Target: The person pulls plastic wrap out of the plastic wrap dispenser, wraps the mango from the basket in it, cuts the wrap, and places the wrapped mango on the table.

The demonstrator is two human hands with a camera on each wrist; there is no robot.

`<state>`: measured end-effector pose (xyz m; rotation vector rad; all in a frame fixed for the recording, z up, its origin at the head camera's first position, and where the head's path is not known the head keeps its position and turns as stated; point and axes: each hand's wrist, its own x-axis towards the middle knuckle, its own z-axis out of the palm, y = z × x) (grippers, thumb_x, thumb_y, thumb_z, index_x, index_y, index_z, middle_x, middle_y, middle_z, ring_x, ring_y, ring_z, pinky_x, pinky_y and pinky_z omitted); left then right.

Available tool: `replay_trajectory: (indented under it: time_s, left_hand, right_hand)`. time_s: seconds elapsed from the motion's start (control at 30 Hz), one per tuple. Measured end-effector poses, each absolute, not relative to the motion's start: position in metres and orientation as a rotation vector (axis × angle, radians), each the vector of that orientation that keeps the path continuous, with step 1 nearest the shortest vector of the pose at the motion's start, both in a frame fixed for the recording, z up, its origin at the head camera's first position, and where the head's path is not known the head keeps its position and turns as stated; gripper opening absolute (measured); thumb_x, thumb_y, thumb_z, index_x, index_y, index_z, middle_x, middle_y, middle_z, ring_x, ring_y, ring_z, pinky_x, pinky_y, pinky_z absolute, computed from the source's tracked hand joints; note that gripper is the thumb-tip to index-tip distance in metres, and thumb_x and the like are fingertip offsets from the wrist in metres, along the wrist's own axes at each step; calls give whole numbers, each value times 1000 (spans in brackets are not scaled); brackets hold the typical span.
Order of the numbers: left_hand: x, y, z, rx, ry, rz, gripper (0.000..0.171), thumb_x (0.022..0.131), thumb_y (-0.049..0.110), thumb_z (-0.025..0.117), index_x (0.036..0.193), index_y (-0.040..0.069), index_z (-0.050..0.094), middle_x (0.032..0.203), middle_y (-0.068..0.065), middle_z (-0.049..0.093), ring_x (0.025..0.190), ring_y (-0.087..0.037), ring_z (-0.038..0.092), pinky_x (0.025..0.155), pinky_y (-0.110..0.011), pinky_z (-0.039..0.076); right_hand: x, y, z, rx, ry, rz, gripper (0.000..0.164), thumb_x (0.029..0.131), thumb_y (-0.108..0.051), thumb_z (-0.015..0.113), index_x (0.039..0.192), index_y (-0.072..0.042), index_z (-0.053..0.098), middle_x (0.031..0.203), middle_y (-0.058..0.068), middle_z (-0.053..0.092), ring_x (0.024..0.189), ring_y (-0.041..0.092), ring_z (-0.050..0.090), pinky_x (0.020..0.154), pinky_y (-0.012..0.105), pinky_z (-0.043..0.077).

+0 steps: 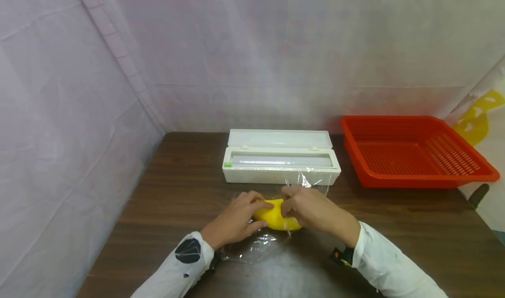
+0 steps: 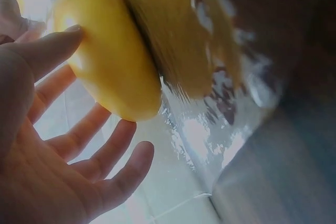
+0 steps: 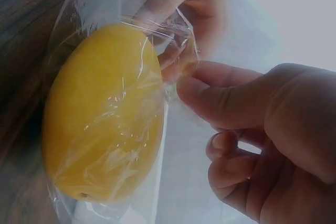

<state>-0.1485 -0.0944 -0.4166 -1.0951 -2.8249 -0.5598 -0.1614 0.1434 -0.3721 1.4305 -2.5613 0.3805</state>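
A smooth yellow oval fruit [image 1: 275, 220] lies on the table between both hands, with clear cling film [image 1: 258, 250] spread under and around it. My left hand [image 1: 238, 218] holds the fruit at its left end. In the left wrist view the thumb presses one side of the fruit [image 2: 107, 51] while the fingers curve along the other. My right hand [image 1: 309, 206] is at the fruit's right side. Its thumb and forefinger pinch gathered film [image 3: 186, 51] beside the fruit in the right wrist view, and film covers the face of the fruit [image 3: 102, 124] there.
Behind the hands stands a white cling film box [image 1: 256, 176], lid up, with a roll [image 1: 280, 161] inside. Film hangs over its front right. A red plastic basket [image 1: 398, 180] sits at the back right. White sheeting [image 1: 252, 70] encloses the table [image 1: 173, 188].
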Motion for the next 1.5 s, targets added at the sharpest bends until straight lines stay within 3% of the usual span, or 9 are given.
replay_trajectory:
  time_s: [0.3, 0.53, 0.83, 1.2, 1.5]
  left_hand:
    - [-148, -93, -417, -1087, -2837, -543, 51, 88, 39, 71, 135, 23, 62, 130, -6, 58, 112, -22, 50, 96, -47, 50]
    - [-149, -93, -417, -1086, -2834, -543, 50, 88, 39, 71, 135, 23, 62, 130, -6, 57, 111, -22, 50, 94, -46, 51]
    - [-149, -93, -418, -1099, -2814, -537, 49, 88, 39, 72, 132, 21, 64, 128, -6, 58, 110, -22, 51, 93, -46, 51]
    - [-149, -94, -418, -1105, -2805, -538, 49, 88, 39, 71, 133, 22, 64, 128, -6, 58, 110, -21, 50, 93, -46, 51]
    - [-148, -99, -415, -1105, -2798, -580, 50, 88, 39, 71, 134, 20, 62, 128, -6, 57, 112, -21, 50, 95, -46, 51]
  right_hand:
    - [-160, 144, -378, 1403, -2587, 397, 11, 79, -8, 78, 80, -18, 78, 77, -7, 60, 60, 6, 54, 51, 25, 54]
    - [-160, 145, -383, 1378, -2533, 544, 19, 73, 2, 78, 86, -11, 78, 87, 1, 70, 72, 12, 64, 63, 30, 62]
    - [-164, 143, -388, 1393, -2483, 675, 20, 73, 6, 78, 88, -8, 76, 86, 2, 69, 75, 14, 65, 65, 31, 63]
    - [-185, 153, -407, 1385, -2564, 804, 15, 86, -17, 75, 100, -11, 73, 98, 1, 72, 89, 13, 63, 78, 38, 61]
    - [-191, 157, -415, 1404, -2543, 931, 15, 87, -18, 74, 100, -10, 73, 104, 4, 73, 95, 14, 64, 84, 43, 59]
